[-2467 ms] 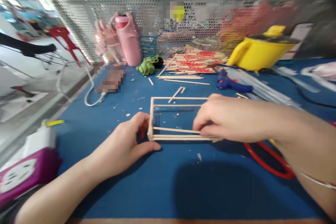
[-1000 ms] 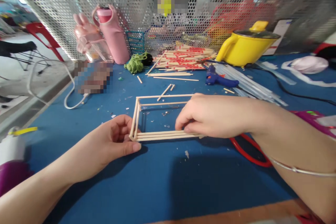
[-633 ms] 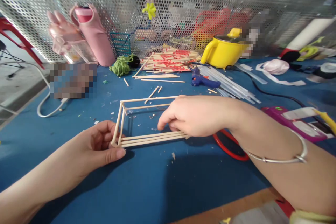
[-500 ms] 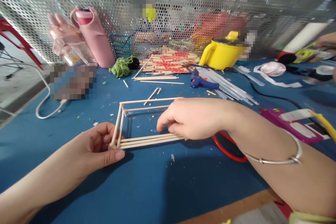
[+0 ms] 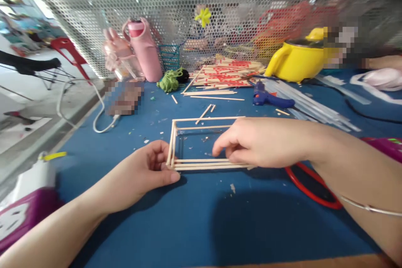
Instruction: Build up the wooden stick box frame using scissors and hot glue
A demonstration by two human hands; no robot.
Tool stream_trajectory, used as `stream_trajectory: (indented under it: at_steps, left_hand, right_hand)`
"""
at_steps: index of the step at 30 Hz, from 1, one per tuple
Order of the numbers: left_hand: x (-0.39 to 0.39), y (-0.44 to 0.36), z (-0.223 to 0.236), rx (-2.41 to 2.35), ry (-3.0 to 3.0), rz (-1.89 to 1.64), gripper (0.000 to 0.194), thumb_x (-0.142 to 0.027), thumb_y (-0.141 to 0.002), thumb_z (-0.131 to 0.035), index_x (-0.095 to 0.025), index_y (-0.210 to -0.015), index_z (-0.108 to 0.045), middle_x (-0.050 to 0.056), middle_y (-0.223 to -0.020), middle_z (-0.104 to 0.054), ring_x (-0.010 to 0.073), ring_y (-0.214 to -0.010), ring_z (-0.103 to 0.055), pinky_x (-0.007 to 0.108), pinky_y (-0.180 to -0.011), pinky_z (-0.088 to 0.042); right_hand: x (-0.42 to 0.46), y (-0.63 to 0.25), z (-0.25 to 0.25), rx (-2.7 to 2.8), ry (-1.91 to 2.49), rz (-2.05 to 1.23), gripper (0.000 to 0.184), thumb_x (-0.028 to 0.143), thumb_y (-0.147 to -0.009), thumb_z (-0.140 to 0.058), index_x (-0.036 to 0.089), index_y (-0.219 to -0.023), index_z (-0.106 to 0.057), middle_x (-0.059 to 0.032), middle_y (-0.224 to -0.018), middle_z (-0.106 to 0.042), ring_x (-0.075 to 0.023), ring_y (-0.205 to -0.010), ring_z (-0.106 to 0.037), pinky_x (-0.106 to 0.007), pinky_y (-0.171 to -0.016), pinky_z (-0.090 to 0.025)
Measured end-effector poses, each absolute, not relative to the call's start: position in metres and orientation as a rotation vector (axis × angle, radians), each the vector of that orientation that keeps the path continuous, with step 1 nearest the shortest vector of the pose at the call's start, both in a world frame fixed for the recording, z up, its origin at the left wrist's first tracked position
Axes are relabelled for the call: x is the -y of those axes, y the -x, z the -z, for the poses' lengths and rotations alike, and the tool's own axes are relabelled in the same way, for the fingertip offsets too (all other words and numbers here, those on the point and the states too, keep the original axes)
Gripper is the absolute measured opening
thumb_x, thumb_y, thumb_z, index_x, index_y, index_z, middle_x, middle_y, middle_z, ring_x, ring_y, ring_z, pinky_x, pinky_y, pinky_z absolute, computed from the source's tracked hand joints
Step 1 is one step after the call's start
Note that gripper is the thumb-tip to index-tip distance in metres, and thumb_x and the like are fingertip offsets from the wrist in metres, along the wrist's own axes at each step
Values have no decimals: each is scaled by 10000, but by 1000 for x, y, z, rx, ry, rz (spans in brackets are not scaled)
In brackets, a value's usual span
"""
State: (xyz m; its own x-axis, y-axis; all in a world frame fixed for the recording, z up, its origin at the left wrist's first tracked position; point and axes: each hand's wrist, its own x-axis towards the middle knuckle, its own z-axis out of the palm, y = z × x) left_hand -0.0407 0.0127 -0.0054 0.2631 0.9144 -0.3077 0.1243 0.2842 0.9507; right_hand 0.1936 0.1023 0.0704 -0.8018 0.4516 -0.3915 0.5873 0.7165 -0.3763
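Observation:
A box-shaped frame of thin wooden sticks (image 5: 204, 166) rests on the blue table (image 5: 188, 217). My left hand (image 5: 157, 165) grips its near left corner between thumb and fingers. Over the frame's right end lies my right hand (image 5: 251, 142), its fingers curled down onto the near sticks and hiding that end. Several sticks run side by side along the near edge. Two short stick pieces (image 5: 204, 114) lie just behind the frame.
Behind are a pile of sticks (image 5: 229, 73), green yarn (image 5: 170, 81), a blue glue gun (image 5: 271, 97), clear glue sticks (image 5: 323, 106) and a yellow pot (image 5: 297, 60). Red-handled scissors (image 5: 314, 190) lie under my right forearm. A pink bottle (image 5: 146, 54) stands by the perforated metal screen (image 5: 125, 0).
The view has turned left, so everything appears farther right. Both hands keep their places on the stick frame.

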Motion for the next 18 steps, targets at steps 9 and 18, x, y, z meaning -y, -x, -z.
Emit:
stream_trajectory:
  at_steps: [9,18]
  left_hand:
    - [-13,42,5,-1130,-1155,-765,278,-214,-725,-725,-173,-795,-459,-68,-692,-485,50,-602,-442,177,-562,-342]
    - [-16,42,10,-1145,-1183,-770,314,-272,-710,-731,-179,-807,-447,-57,-713,-486,64,-615,-448,194,-581,-352]
  right_hand:
    - [-102,-191,-72,-2578,-864,748,332,167,-745,-479,238,-982,-699,44,-561,-580,-108,-467,-481,-196,-443,-334]
    - [-107,-198,-74,-2655,-865,879,330,198,-765,-523,199,-1060,-673,-7,-748,-679,-128,-594,-565,-216,-527,-383]
